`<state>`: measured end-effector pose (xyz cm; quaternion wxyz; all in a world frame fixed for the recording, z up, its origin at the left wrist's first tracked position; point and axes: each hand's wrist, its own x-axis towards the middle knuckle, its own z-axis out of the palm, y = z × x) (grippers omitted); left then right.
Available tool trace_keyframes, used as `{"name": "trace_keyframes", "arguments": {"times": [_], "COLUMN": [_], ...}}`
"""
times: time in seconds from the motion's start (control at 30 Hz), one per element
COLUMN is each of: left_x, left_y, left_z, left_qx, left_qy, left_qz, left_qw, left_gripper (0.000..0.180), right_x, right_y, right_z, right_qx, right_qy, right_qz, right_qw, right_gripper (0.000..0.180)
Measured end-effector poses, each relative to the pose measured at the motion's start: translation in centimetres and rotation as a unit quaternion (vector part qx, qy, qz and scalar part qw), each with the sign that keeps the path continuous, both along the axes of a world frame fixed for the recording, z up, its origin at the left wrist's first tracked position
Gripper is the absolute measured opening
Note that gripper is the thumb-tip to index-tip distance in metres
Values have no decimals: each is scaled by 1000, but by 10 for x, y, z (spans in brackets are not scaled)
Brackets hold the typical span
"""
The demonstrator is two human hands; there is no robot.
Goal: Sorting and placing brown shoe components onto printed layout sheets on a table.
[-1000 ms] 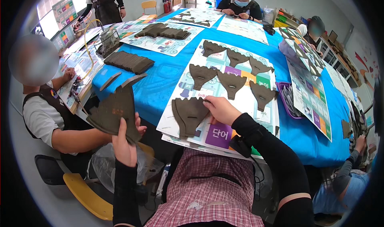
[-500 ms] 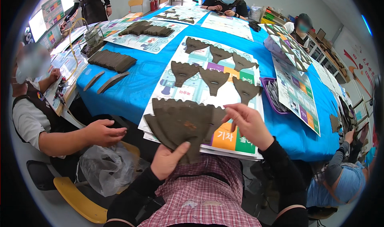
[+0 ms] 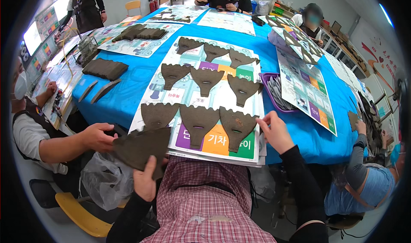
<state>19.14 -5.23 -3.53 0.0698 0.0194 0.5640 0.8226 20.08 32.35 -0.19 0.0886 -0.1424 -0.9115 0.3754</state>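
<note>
Tabletop [image 3: 295, 127] under a blue cover is filling most of the view, with people sitting around it. A large printed sheet [image 3: 214, 93] is lying on it in front of the wearer, reaching to the near edge. Nine dark fan-shaped pieces are lying on the sheet in three rows of three; the near row is running from [image 3: 159, 115] through [image 3: 198, 123] to the right-hand piece [image 3: 236, 125]. A purple tray [image 3: 278, 93] is sitting just beside the sheet's right edge. A flat stack [image 3: 105, 68] of the same dark pieces is resting well left on the tabletop.

Left hand [image 3: 146, 181] is clamping a small bundle [image 3: 139, 148] of dark pieces, thumb on top, holding it off the near-left corner of the sheet, above the lap. How many pieces are in the bundle is hard to tell.

Right hand [image 3: 276, 131] is lying with fingers loosely spread at the sheet's right edge, just beside the right-hand piece; fingertips appear to be touching paper, gripping nothing.

A neighbour's hand [image 3: 98, 136] is reaching in just left of the bundle.
</note>
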Motion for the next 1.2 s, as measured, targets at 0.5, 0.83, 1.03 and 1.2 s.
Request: {"name": "trace_keyframes", "arguments": {"times": [0.5, 0.83, 1.03, 1.2], "left_x": [-111, -111, -93, -104], "left_y": [-42, -64, -64, -55], "left_z": [-5, -5, -20, -15], "left_qx": [-6, 92, 293, 218], "left_qy": [5, 25, -120, -78], "left_qz": [108, 205, 15, -4], "left_qw": [994, 974, 948, 973], "left_gripper": [35, 41, 34, 35], "right_x": [-29, -41, -42, -39], "right_y": [-2, -6, -18, -28], "right_z": [28, 2, 2, -1], "right_qx": [-431, -520, -492, -374], "right_qy": [-313, -207, -141, -16], "right_qz": [-72, -9, -27, -16], "right_qw": [843, 828, 859, 927], "right_gripper": [43, 31, 35, 41]}}
